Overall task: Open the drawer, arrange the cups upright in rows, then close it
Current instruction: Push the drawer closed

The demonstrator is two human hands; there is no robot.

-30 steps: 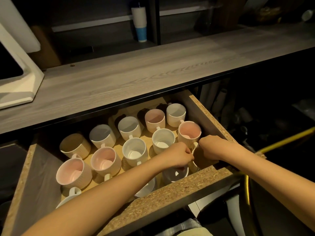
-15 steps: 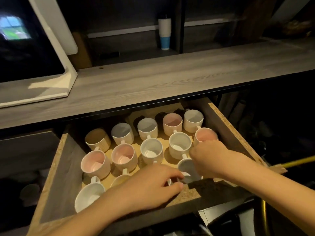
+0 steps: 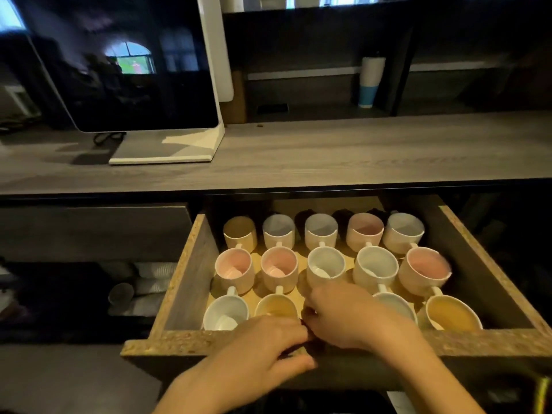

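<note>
The grey wood-grain drawer (image 3: 191, 282) with raw chipboard edges stood open beneath the grey desk (image 3: 328, 153). Inside it the ceramic cups (image 3: 376, 265), white, pink or tan within, stood upright in three rows, their visible handles pointing toward the front. The left grip (image 3: 263, 351) grasped the drawer's front panel, fingers over its top edge and thumb against its face. The right grip (image 3: 349, 318) hung over the middle of the front row, fingers curled downward. Whether it held a cup there could not be told. On the desk sat a white-framed dark screen (image 3: 134, 70). A stack of white and blue paper tumblers (image 3: 370, 82) stood on the shelf behind.
</note>
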